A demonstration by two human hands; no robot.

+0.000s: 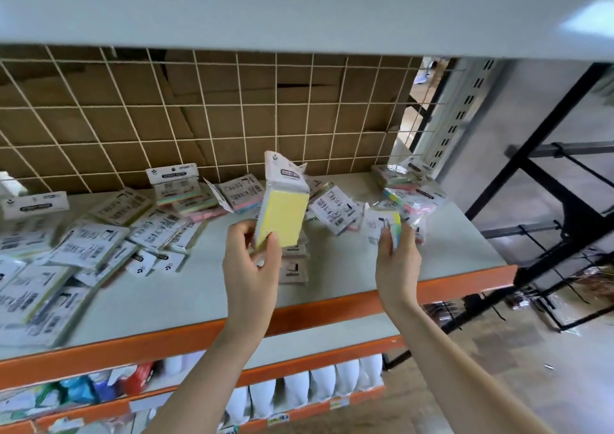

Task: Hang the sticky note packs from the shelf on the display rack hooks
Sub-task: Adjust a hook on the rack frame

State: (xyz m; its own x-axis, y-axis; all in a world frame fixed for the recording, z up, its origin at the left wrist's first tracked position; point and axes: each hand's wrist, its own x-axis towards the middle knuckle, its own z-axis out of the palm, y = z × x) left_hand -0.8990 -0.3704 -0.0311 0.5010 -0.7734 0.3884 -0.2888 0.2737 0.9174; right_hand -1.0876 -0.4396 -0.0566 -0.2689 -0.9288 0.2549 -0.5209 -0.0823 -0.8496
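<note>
Head view: grey shelf [332, 277] with orange front edge, wire grid [199, 108] behind it backed by cardboard, black rack [545, 201] off to the right with thin hooks [538, 234] jutting forward. Roughly two dozen packs [99, 244] strewn across shelf, mostly label-side up, exact count blurred; two more lifted clear. Left hand [249, 267] wrapped round lower end of upright yellow pack [282, 214], header card on top. Right hand [397, 260] pinching lower edge of smaller pastel pack [383, 222], just above shelf near right-side pile. Two hands, two packs held, none visible on hooks. Judged step: carrying both packs over to rack. To do well: keep header cards uppermost and facing forward, shift grip toward pack body so hang hole stays clear of fingers, line hole up with hook tip before sliding on, hang one at a time, push fully back along hook. Risks, as judged: thin header card tearing if forced, plastic sleeve slipping under light pinch. Hang holes too small to make out.
</note>
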